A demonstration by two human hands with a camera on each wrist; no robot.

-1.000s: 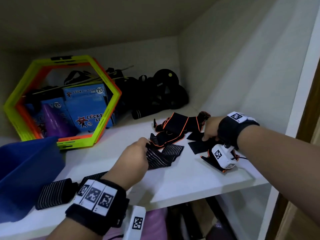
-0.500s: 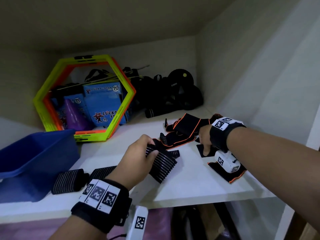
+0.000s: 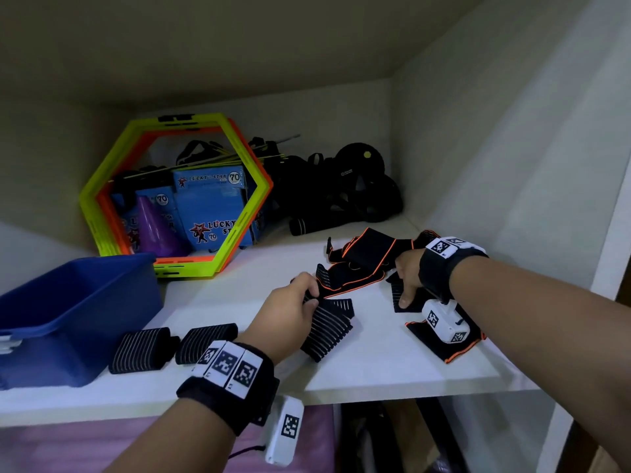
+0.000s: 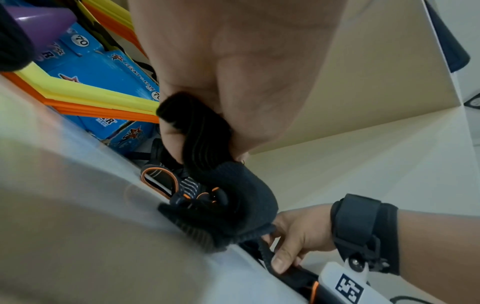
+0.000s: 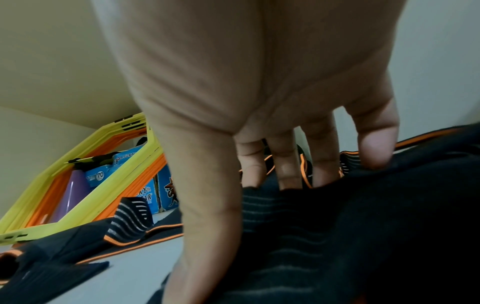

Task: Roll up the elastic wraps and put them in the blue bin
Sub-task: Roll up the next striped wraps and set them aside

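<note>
I count two rolled wraps (image 3: 170, 348) already finished, lying side by side on the shelf (image 3: 368, 367) just right of the blue bin (image 3: 68, 302); they touch or nearly touch the bin's wall but are not in it, and I cannot see whether anything lies inside; so the rolling is partly done and no drop-off shows yet. My left hand (image 3: 290, 312) has its fingers curled round one end of a striped wrap (image 3: 329, 331), near the middle of the shelf; my right hand (image 3: 408, 278) presses straight fingers flat on a dark piece (image 3: 401, 303) to the right. Behind them the orange-edged wraps (image 3: 362, 264) lie loose and tangled; I judge those remain to be rolled, then everything carried left into the bin.
</note>
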